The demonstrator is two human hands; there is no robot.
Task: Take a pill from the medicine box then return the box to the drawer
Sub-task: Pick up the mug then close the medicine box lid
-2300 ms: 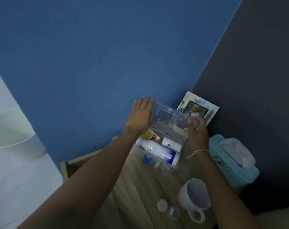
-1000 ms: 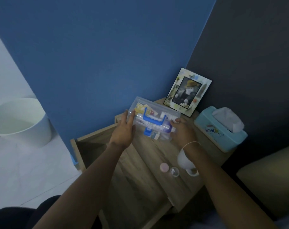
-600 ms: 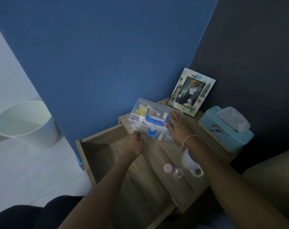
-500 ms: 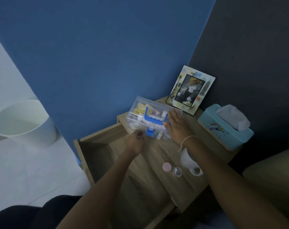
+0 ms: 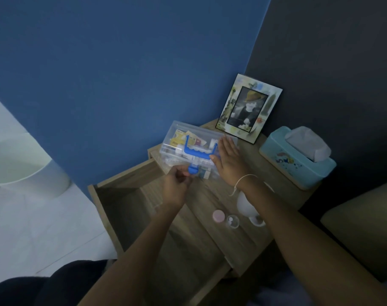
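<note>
- Clear plastic medicine box, lid down, sits on the wooden counter at its back left corner, just above the open drawer.
- Left hand: fingers curled at the blue latch on the box's front face, pinching or pressing it; whether the latch has seated cannot be told.
- Right hand: flat and open, palm pressing on the right end of the lid, grasping nothing.
- Judged step: securing the lid before the box is moved.
- Advice: keep the palm down so the box does not slide while the latch is pushed home; confirm it has caught before lifting.
- Small clear container with pale contents and pink cap lie near the front edge; a pill appears already taken out.
- Lift by the blue handle, level, clear of the white cup, and lower into the drawer.
</note>
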